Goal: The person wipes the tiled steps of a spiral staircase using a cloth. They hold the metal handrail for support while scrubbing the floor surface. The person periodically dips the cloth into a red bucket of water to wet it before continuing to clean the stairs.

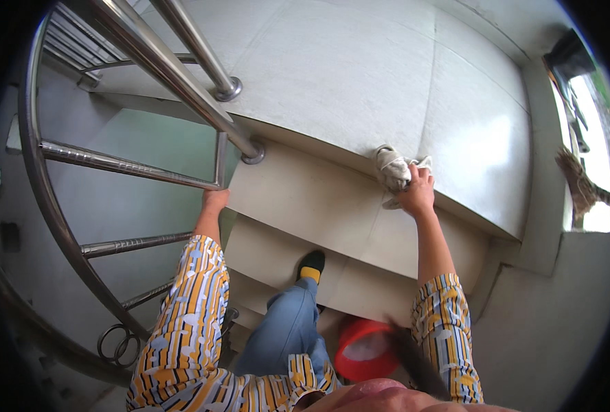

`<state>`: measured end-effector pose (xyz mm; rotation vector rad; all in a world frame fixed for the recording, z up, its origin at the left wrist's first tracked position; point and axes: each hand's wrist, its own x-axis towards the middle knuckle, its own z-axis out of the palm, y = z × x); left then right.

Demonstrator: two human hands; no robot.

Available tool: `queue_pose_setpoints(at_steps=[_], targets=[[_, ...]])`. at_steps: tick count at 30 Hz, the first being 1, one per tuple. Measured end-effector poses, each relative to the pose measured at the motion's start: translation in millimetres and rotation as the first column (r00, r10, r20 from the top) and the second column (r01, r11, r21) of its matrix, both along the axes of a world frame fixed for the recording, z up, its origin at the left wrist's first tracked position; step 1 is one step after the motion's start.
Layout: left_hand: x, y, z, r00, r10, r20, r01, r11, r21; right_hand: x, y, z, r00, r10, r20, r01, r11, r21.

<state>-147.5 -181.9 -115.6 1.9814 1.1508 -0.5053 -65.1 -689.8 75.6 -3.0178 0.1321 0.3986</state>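
A crumpled greyish-white cloth (393,170) lies over the edge of the top step, at the tiled landing (346,77). My right hand (419,191) is closed on it, fingers bunched in the fabric. On the left, my left hand (216,199) grips the lower end of a stainless steel railing post (220,159), beside the open side of the stairs; its fingers are partly hidden. Below my right arm stands a red bucket (367,350) with whitish contents, on a lower step.
Tiled stair steps (305,198) descend towards me, with my shod foot (311,265) on one. A curved steel handrail (47,190) borders the left side. At the right are a wall (537,309), a window opening and a bundled-bristle broom head (578,180).
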Motion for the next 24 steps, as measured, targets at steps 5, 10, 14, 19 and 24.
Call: queue_pose_setpoints(at_steps=[5, 10, 14, 19, 24], targets=[[4.1, 18.0, -11.8, 0.979, -0.122, -0.16, 0.126, 0.992, 0.013, -130.8, -23.1, -20.4, 0.742, -0.349, -0.573, 0.67, 0.394, 0.629], [13.6, 32.7, -28.7, 0.964, -0.185, -0.191, 0.188, 0.982, -0.003, -278.0, -56.3, 13.7, 0.461, -0.487, -0.742, 0.394, -0.636, 0.663], [31.1, 59.9, -32.5, 0.938, -0.306, -0.162, 0.306, 0.952, -0.02, -353.6, -93.0, 17.0, 0.321, -0.571, -0.756, 0.531, -0.553, 0.642], [23.4, 32.5, -1.5, 0.951, -0.142, -0.275, 0.12, 0.988, -0.094, -410.4, -100.6, 81.9, 0.298, -0.703, -0.646, 0.324, -0.562, 0.761], [59.3, 80.4, 23.8, 0.922, -0.14, -0.36, 0.13, 0.99, -0.053, -532.8, -124.1, 58.1, 0.029, -0.822, -0.568, 0.41, -0.509, 0.757]])
